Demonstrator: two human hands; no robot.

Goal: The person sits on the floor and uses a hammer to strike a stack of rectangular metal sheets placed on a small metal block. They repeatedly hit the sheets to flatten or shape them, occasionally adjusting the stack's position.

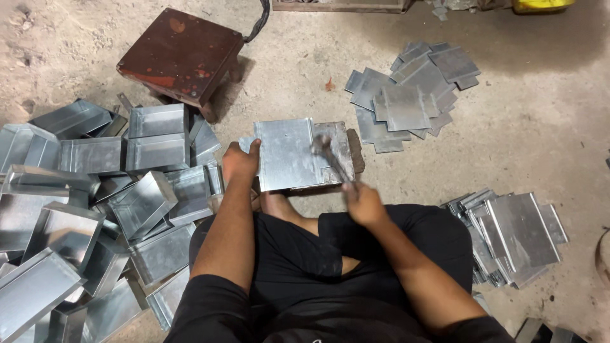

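The flat metal sheet (289,154) is lying on a wooden block (354,149), which it is mostly hiding; its long axis is running away from the person. The left hand (240,161) is clamping the sheet's left edge, thumb on top. The right hand (362,202) is gripping a hammer (330,155), blurred and hard to make out, its head sitting over the sheet's right side. Left of the sheet, folded metal trays (95,209) are piling up, partly cut off. Beyond it, flat blanks (410,95) are lying scattered, and a dark red stool (181,54) is standing.
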